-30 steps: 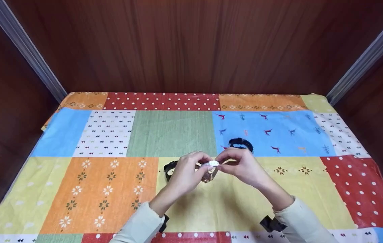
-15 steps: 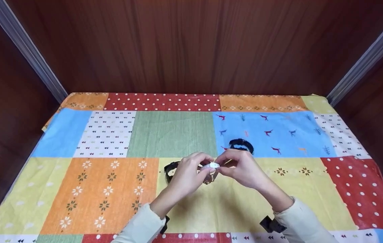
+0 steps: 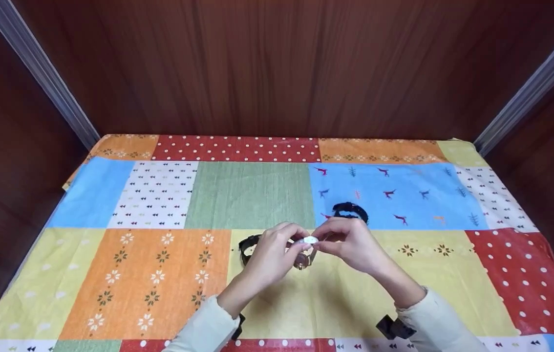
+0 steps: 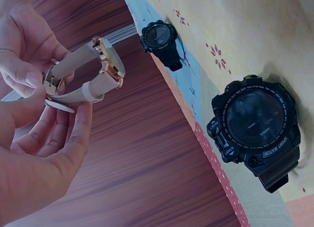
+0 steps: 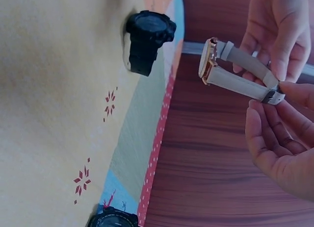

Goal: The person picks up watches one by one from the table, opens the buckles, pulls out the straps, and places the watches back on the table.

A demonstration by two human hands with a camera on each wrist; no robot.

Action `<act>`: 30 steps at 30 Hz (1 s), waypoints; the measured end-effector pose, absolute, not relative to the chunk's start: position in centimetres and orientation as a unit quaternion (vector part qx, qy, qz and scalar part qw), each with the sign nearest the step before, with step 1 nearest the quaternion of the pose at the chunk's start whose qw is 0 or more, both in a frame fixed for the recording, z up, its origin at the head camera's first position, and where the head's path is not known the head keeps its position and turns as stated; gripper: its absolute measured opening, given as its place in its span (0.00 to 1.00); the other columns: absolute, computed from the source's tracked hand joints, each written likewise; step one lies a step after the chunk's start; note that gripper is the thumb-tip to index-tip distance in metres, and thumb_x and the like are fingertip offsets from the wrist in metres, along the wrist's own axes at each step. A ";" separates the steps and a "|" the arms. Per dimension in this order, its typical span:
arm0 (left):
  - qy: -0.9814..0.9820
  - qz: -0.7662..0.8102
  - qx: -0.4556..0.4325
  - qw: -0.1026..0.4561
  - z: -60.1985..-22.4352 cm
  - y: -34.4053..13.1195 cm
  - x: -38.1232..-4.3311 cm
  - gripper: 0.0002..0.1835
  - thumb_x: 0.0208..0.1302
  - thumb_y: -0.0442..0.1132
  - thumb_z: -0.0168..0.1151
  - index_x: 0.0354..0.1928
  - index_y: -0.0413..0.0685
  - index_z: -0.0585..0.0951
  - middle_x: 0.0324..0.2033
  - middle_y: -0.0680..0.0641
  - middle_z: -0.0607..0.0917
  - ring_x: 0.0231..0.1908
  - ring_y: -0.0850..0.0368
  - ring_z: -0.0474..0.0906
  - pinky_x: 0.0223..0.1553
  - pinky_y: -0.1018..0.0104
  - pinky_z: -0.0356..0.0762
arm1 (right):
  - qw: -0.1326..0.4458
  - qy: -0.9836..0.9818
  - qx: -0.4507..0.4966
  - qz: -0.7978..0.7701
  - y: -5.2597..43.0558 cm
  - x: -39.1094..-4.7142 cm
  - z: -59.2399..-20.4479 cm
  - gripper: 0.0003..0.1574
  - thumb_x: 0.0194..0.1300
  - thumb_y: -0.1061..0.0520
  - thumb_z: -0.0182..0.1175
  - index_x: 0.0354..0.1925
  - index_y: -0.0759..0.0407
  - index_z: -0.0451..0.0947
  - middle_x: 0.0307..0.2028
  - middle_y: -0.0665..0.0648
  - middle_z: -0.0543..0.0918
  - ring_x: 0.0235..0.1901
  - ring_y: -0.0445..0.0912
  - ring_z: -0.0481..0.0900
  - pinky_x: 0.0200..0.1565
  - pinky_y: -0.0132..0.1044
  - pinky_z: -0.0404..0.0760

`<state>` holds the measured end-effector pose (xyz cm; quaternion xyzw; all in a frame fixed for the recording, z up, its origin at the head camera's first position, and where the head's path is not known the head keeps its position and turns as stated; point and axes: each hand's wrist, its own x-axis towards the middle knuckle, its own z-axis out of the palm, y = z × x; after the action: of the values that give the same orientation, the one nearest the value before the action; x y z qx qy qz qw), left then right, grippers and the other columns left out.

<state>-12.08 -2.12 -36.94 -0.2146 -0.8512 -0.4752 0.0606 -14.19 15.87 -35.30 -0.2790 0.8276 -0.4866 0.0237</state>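
Both hands hold a wristwatch with a pale strap and a rose-gold case point(image 4: 114, 61) up above the cloth. My left hand point(image 3: 272, 252) pinches one part of the strap point(image 5: 240, 85) between thumb and fingers. From the other side, my right hand point(image 3: 355, 240) pinches the strap by the buckle point(image 5: 269, 95), where the two ends meet in a loop. The case hangs below the fingers in the head view. Fingertips partly cover the strap ends.
A black sport watch point(image 4: 255, 121) stands on the yellow patch just beyond my left hand. Another black watch point(image 3: 352, 209) is on the blue patch behind my right hand. A patchwork cloth point(image 3: 252, 190) covers the table, with dark wood panels point(image 3: 267, 68) around it.
Both hands stay nearly in place and keep their hold on the strap. The strap end at the fingertips and the hanging case tilt slightly.
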 end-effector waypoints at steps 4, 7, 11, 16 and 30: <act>-0.850 -0.480 -0.211 0.051 -37.0 -2.2 -12.1 0.04 0.60 0.34 0.59 0.36 0.41 0.80 0.35 0.49 0.80 0.38 0.55 0.78 0.39 0.68 0.77 | 0.048 0.819 -0.252 -0.513 16.0 -14.2 -35.2 0.07 0.52 0.64 0.66 0.33 0.66 0.82 0.30 0.58 0.81 0.27 0.40 0.77 0.31 0.30 0.78; -0.851 -0.480 -0.206 0.045 -37.0 -2.2 -12.1 0.05 0.61 0.35 0.59 0.36 0.42 0.80 0.35 0.49 0.80 0.37 0.56 0.78 0.38 0.68 0.76 | 0.060 0.813 -0.240 -0.527 16.1 -14.2 -35.3 0.09 0.52 0.63 0.66 0.34 0.67 0.82 0.29 0.59 0.81 0.26 0.39 0.76 0.29 0.30 0.77; -0.861 -0.462 -0.208 0.053 -37.0 -2.2 -12.0 0.05 0.60 0.35 0.59 0.36 0.42 0.80 0.35 0.50 0.81 0.37 0.56 0.77 0.40 0.65 0.75 | 0.064 0.814 -0.242 -0.525 16.2 -14.3 -35.4 0.08 0.53 0.64 0.65 0.34 0.68 0.81 0.29 0.59 0.82 0.26 0.40 0.77 0.30 0.30 0.77; -0.873 -0.435 -0.210 0.067 -37.0 -2.1 -11.9 0.05 0.60 0.37 0.60 0.36 0.43 0.80 0.34 0.50 0.80 0.35 0.58 0.75 0.38 0.66 0.73 | 0.057 0.832 -0.262 -0.486 16.2 -14.4 -35.5 0.06 0.54 0.67 0.63 0.34 0.67 0.80 0.30 0.57 0.82 0.31 0.44 0.79 0.34 0.34 0.79; -0.860 -0.432 -0.247 0.114 -37.3 -2.4 -12.2 0.06 0.58 0.35 0.62 0.35 0.41 0.81 0.33 0.49 0.81 0.34 0.56 0.77 0.37 0.65 0.74 | 0.002 0.833 -0.299 -0.466 15.8 -14.2 -35.5 0.05 0.53 0.68 0.64 0.32 0.65 0.81 0.28 0.57 0.81 0.28 0.41 0.77 0.34 0.34 0.79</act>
<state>-12.16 -2.36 -37.26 -0.2466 -0.8598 -0.4323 0.1139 -14.25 15.81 -35.49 -0.2987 0.8331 -0.4656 0.0022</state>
